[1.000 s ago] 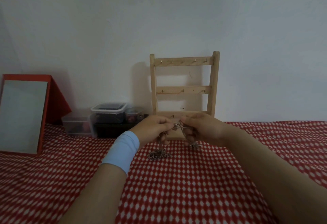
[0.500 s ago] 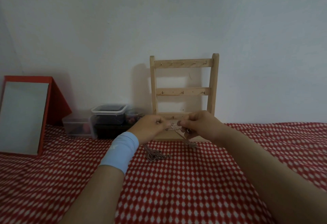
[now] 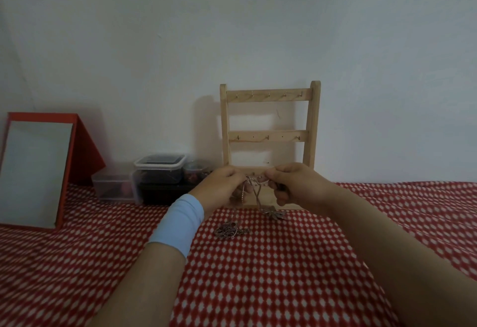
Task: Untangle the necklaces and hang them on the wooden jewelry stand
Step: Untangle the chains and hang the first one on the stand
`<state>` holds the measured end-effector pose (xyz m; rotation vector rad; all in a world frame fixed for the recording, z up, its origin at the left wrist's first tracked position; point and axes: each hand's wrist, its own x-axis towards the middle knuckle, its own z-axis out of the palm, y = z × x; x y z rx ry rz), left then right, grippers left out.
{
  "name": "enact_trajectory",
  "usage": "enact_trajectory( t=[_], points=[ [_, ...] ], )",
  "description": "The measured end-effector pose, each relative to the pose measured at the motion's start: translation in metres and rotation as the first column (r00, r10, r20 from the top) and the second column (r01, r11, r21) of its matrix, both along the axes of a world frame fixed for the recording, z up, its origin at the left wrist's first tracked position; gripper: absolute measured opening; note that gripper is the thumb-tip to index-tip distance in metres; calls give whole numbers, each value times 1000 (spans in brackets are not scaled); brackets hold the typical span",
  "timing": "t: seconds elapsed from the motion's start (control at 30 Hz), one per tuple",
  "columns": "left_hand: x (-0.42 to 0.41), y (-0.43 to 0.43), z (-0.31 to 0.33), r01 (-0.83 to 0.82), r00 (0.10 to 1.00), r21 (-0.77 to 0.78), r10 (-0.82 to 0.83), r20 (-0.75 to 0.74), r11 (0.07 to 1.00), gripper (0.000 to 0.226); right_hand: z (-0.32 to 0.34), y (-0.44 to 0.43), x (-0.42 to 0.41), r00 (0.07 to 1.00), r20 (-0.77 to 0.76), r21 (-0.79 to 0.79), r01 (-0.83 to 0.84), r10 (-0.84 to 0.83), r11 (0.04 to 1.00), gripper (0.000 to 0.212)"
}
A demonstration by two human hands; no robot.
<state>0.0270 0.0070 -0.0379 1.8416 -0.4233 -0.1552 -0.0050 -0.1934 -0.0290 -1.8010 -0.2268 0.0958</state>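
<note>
Just in front of the base of the wooden jewelry stand (image 3: 268,94), the left hand (image 3: 222,187) and the right hand (image 3: 294,184) each pinch the tangled necklaces (image 3: 254,184), both grips clenched on the chains stretched between them. A strand drops from the knot to a leaf-shaped pendant (image 3: 276,213) on the red-and-white cloth (image 3: 284,275) before the stand's foot, and a small heap of chain (image 3: 231,231) lies on the cloth slightly nearer the person. Left of the stand sit plastic containers (image 3: 160,169), and farther left a red-framed mirror (image 3: 36,174).
</note>
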Motion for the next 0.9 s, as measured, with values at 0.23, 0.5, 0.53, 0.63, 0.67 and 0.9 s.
enact_trajectory(
  t=[0.23, 0.5, 0.53, 0.63, 0.67, 0.9],
  points=[
    [0, 4, 4, -42, 999, -66, 40, -36, 997, 23, 2, -6, -2, 947, -184, 123, -242, 261, 963, 32],
    [-6, 15, 16, 33, 998, -26, -34, -49, 999, 21, 3, 6, -8, 978, -145, -268, -187, 153, 945, 26],
    [-7, 16, 17, 47, 999, 6, -47, -26, 999, 19, 3, 7, -7, 989, -93, -298, -138, 115, 944, 22],
    [-11, 15, 23, 49, 996, 168, -61, 70, 985, 12, 4, 12, -6, 989, 147, -318, 40, 7, 947, 22],
    [-12, 14, 24, 47, 995, 186, -62, 76, 981, 10, 4, 13, -6, 982, 189, -284, 49, 6, 958, 20],
    [-15, 10, 21, 66, 997, 240, -74, 24, 969, 10, -1, 10, -5, 985, 168, -306, 15, 38, 952, 7]
  ],
)
